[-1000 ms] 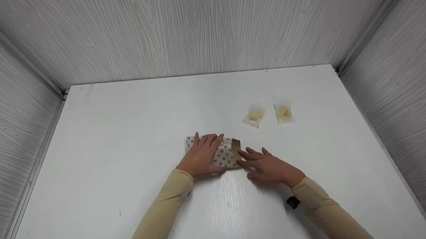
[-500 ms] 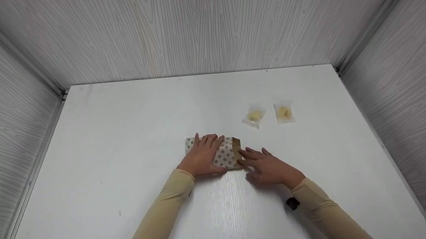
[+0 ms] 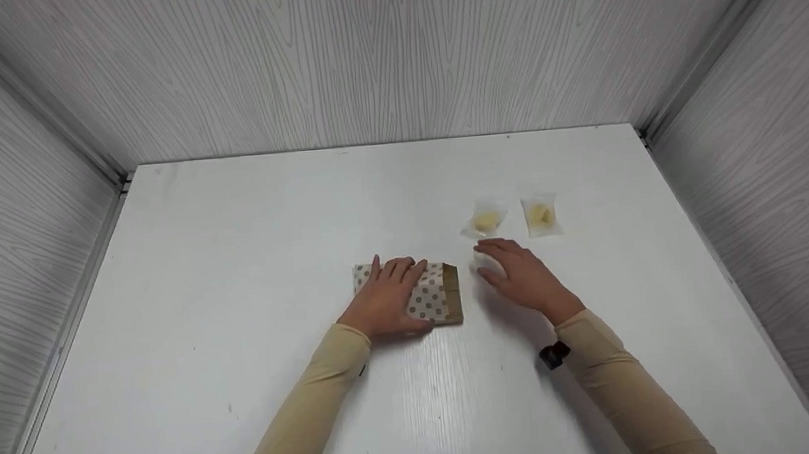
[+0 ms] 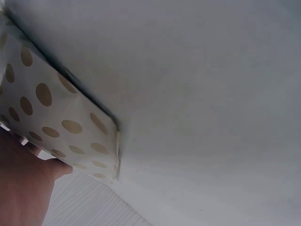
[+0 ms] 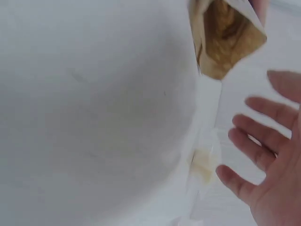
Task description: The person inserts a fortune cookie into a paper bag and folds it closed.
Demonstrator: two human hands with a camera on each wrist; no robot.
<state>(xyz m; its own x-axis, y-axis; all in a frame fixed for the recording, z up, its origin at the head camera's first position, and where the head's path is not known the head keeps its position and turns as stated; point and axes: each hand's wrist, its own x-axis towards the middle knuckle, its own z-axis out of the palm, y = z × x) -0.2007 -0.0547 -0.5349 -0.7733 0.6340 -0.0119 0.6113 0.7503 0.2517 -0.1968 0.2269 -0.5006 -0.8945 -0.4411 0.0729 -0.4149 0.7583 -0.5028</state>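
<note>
In the head view, a white paper bag with brownish polka dots (image 3: 427,300) lies on the white table, its brown mouth facing right. My left hand (image 3: 383,300) spans and holds the bag from above, fingers over its far side and thumb along its near edge. The left wrist view shows the dotted bag (image 4: 70,127) beside the thumb. To the right of the mouth hovers my right hand (image 3: 522,276), apart from the bag. In the right wrist view my right hand (image 5: 273,155) has spread fingers and holds nothing; the open bag mouth (image 5: 230,42) appears above it.
Two small clear packets with yellow contents lie beyond my right hand: the left packet (image 3: 485,220) just past the fingertips, the right packet (image 3: 542,216) farther right. Grey wood-grain panels (image 3: 378,58) enclose the table (image 3: 234,232) at the back and both sides.
My right hand has left the bag's mouth and moved away from me and slightly right, toward the packets. My left hand stays on the bag; the packets have not moved.
</note>
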